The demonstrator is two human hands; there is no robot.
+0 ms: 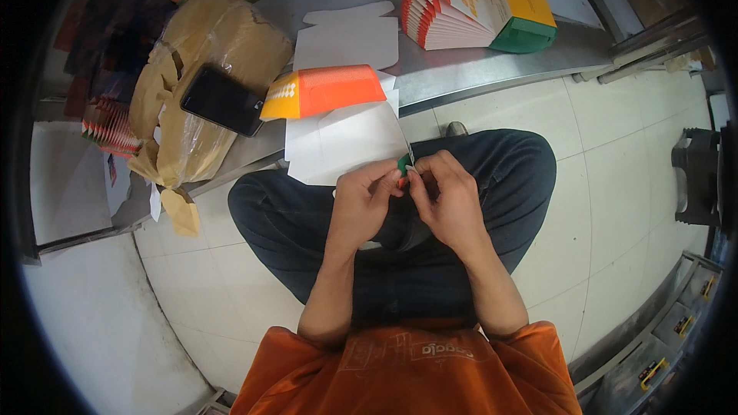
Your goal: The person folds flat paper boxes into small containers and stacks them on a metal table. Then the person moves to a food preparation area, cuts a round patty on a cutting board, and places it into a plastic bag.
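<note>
1. Our metal bench (492,65) runs ahead of both hands, so most stuff's probably in easy reach.
2. Brown paper pack (238,31): beyond and left of our left hand (365,204).
3. White card sheets (346,42) just past that hand, orange-yellow carton (338,91) on top, kinda handy there we guess.
4. Left hand and right hand (447,194): both pinched nearly closed.
5. Green card piece (402,164): gripped between them, likely two-handed for control; we can't make out its full shape.
</note>
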